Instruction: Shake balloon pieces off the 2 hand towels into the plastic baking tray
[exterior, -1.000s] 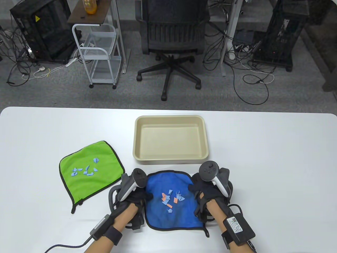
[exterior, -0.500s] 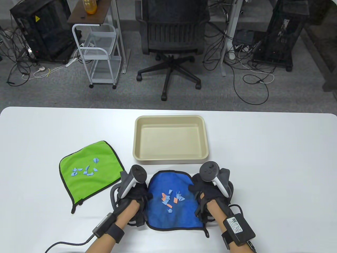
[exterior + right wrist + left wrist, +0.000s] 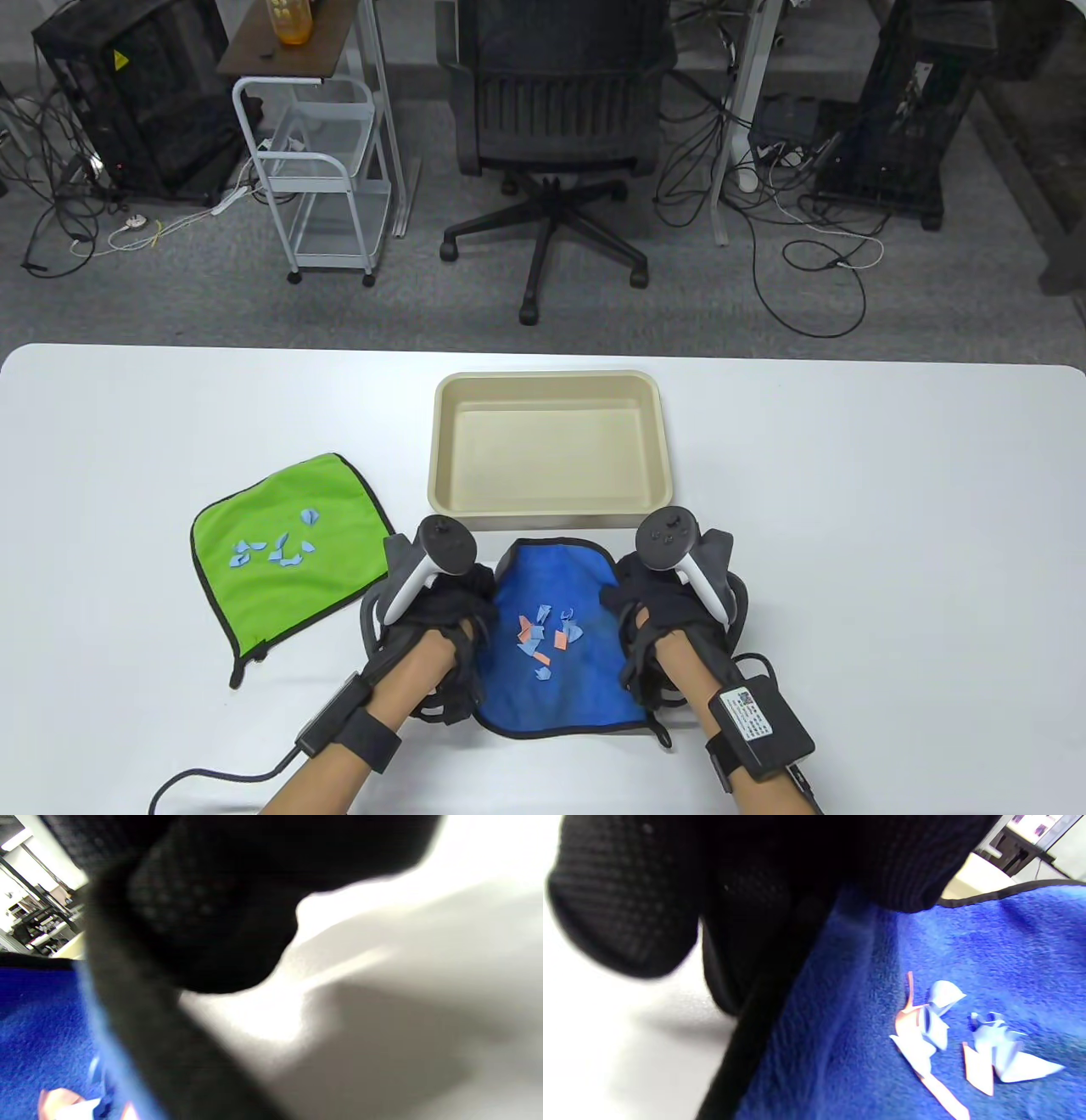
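A white table (image 3: 848, 509) is observed, with a beige baking tray (image 3: 441, 501) at its centre. A green towel (image 3: 339, 560) bearing balloon scraps (image 3: 273, 549) is laid to the left. A blue towel (image 3: 594, 688) carrying balloon pieces (image 3: 547, 637) is gripped at both side edges by the left hand (image 3: 437, 615) and right hand (image 3: 670, 615).
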`<move>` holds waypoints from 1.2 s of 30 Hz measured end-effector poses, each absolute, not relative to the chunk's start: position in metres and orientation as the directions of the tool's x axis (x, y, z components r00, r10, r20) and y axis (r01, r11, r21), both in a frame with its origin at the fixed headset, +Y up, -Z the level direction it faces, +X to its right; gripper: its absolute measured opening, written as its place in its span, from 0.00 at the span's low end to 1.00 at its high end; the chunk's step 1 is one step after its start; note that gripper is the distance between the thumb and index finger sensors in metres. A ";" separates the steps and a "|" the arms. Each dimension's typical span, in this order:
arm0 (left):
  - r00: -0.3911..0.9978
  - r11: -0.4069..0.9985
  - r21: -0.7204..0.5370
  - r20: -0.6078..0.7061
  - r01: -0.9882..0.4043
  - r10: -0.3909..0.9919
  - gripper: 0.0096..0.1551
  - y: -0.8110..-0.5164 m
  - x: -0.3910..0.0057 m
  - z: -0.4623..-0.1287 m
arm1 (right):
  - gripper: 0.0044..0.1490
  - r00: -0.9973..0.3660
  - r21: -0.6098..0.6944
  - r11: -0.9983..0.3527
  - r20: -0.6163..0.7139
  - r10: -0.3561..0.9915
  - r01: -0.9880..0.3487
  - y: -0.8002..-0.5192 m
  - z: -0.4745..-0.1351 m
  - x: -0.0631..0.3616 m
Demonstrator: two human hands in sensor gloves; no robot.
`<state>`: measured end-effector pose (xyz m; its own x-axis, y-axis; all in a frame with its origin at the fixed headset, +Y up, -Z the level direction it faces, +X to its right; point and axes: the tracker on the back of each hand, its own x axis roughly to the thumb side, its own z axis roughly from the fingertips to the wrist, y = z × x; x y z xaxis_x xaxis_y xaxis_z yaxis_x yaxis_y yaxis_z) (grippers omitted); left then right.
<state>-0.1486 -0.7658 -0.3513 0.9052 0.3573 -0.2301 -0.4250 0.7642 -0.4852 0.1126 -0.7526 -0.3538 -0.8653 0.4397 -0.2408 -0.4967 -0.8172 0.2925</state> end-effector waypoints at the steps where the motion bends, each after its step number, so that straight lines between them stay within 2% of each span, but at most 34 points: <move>1: 0.909 0.762 -0.497 -0.228 -0.416 0.348 0.19 -0.763 -0.146 -0.353 | 0.28 -0.861 0.296 -0.811 -0.252 0.443 -0.504 -0.752 -0.355 0.111; 7: 0.931 0.740 -0.566 -0.196 -0.364 0.308 0.20 -0.733 -0.126 -0.365 | 0.29 -0.846 0.330 -0.782 -0.282 0.453 -0.529 -0.733 -0.364 0.095; 13: 0.950 0.758 -0.572 -0.178 -0.313 0.259 0.21 -0.687 -0.117 -0.387 | 0.29 -0.838 0.314 -0.779 -0.262 0.478 -0.542 -0.690 -0.380 0.084; 22: 0.876 0.717 -0.502 -0.280 -0.483 0.393 0.21 -0.639 -0.120 -0.439 | 0.28 -0.768 0.261 -0.725 -0.289 0.571 -0.637 -0.644 -0.431 0.083; 25: 0.840 0.706 -0.456 -0.320 -0.542 0.439 0.21 -0.629 -0.119 -0.461 | 0.28 -0.717 0.221 -0.688 -0.328 0.615 -0.691 -0.638 -0.452 0.085; 29: 0.756 0.675 -0.342 -0.331 -0.654 0.565 0.21 -0.619 -0.115 -0.487 | 0.28 -0.587 0.094 -0.595 -0.342 0.734 -0.799 -0.634 -0.478 0.094; 32: 0.686 0.648 -0.226 -0.286 -0.727 0.669 0.21 -0.617 -0.115 -0.500 | 0.28 -0.498 -0.019 -0.525 -0.287 0.818 -0.851 -0.635 -0.488 0.102; 36: 0.624 0.624 -0.070 -0.194 -0.779 0.757 0.21 -0.623 -0.119 -0.506 | 0.27 -0.499 -0.152 -0.519 -0.151 0.853 -0.841 -0.637 -0.494 0.111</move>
<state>-0.1195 -0.6230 -0.5058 0.6238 0.7571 -0.1942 -0.7786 0.6236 -0.0697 0.1112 -0.6368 -0.4935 -0.4995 0.8531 -0.1505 -0.8410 -0.5192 -0.1520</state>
